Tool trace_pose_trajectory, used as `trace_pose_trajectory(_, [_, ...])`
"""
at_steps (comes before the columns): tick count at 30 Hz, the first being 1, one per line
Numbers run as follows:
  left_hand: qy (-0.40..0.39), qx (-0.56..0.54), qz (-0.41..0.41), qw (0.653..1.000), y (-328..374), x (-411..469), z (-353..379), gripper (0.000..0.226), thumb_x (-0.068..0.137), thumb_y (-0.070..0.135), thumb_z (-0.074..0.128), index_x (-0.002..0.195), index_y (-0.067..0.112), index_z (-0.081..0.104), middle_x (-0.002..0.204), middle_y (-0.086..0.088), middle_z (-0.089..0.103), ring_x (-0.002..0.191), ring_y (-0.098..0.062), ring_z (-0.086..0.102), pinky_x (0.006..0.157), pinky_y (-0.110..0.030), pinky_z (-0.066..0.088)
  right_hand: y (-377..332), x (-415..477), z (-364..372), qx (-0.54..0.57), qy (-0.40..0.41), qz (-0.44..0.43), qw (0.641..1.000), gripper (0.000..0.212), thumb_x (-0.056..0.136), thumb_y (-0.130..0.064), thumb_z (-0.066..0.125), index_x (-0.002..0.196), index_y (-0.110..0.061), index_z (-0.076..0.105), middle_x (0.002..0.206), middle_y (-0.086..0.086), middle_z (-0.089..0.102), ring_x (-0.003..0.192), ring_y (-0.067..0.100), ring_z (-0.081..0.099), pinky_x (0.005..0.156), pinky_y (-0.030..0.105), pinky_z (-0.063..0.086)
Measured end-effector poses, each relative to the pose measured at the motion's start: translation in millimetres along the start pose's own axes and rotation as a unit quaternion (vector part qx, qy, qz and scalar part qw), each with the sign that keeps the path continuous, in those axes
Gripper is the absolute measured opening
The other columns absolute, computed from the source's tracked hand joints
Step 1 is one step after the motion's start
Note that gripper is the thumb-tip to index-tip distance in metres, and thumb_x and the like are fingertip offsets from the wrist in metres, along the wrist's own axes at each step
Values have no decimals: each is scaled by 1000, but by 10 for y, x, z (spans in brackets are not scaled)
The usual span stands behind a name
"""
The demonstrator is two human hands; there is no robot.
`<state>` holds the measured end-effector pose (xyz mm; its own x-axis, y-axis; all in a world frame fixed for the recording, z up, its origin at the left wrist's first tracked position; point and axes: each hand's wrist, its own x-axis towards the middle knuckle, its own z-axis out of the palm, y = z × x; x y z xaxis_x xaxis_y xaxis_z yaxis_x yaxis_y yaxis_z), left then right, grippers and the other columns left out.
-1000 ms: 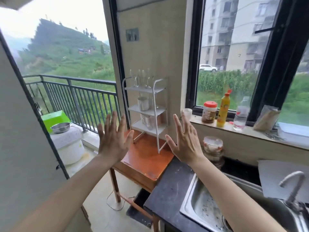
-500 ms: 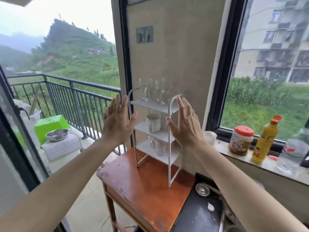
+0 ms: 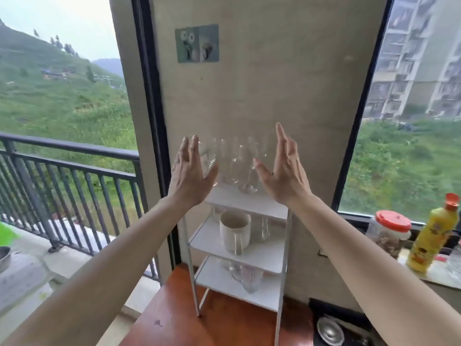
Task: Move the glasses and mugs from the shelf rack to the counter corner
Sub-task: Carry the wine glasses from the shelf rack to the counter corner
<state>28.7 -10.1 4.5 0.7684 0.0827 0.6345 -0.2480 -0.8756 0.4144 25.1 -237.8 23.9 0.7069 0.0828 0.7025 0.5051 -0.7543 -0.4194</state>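
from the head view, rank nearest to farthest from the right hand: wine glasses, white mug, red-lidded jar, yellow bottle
1. wine glasses: top shelf, just left of the right hand, not gripped.
2. white mug: middle shelf, below the hand.
3. red-lidded jar: windowsill, to the lower right.
4. yellow bottle: windowsill, right of the jar.

Head view, close, facing the shelf rack (image 3: 239,245) (slightly downward), windows either side
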Motion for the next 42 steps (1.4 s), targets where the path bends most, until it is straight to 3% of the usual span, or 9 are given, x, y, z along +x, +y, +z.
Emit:
trace_pose_trajectory(7, [-7,17,10,1000,-319,392,358,77,96,60,43,158,30,9,165,-19,7,149,-37,18,118,-51,17,6,286,585,20,-25,50,998,82,96,-48,55,159,-31,5,161,10,17,141,29,37,101,41,41])
trace_pose_trajectory(11, [57,8,35,998,-350,388,470,66,94,59,45,148,25,30,156,-18,37,141,-33,38,115,-51,24,60,259,737,-8,14,32,999,61,95,-44,58,147,-22,35,152,6,30,130,25,46,85,36,48])
trace_pose_trajectory(15, [134,-30,63,989,-363,345,522,52,94,52,52,128,16,36,118,-12,66,109,-34,62,108,-53,33,89,228,816,17,61,45,997,46,94,-42,61,132,-23,44,133,2,43,99,25,61,72,29,39])
trace_pose_trajectory(22, [171,-133,100,971,-325,277,479,48,97,39,58,127,8,35,113,-13,65,105,-27,64,103,-50,38,50,193,831,65,99,51,992,55,97,-36,61,143,-17,37,137,0,42,112,12,46,84,24,35])
trace_pose_trajectory(27, [175,-231,136,947,-95,276,343,58,100,37,51,142,5,27,126,-13,51,95,-5,63,74,-31,47,-91,144,612,89,179,-3,980,70,98,-27,62,151,-2,24,151,14,35,131,-5,32,95,-5,20])
trace_pose_trajectory(32, [215,-314,180,907,371,169,265,55,101,21,51,141,-8,27,124,-10,41,104,21,43,78,-51,54,-182,-51,-5,54,292,-66,953,69,96,-8,65,145,16,23,136,8,30,120,-37,22,94,-8,20])
trace_pose_trajectory(34, [210,-332,183,901,657,55,252,55,102,23,49,141,-8,26,126,-11,43,105,22,42,86,-42,53,-148,-171,-362,44,315,-70,945,69,97,-10,63,145,18,23,140,3,33,123,-24,37,101,0,28])
trace_pose_trajectory(37, [201,-349,202,893,1203,-206,233,56,101,22,51,141,-9,26,133,-18,44,108,28,38,97,-5,32,-64,-492,-979,21,315,-31,948,71,101,-23,57,152,8,18,152,10,33,130,7,49,110,27,40])
trace_pose_trajectory(42, [158,-420,239,861,2448,-875,149,57,100,22,53,140,-8,26,137,-15,41,107,27,42,94,2,28,152,-1465,-2213,-89,333,19,938,71,101,-30,57,155,-1,21,143,9,39,116,-1,50,97,1,27])
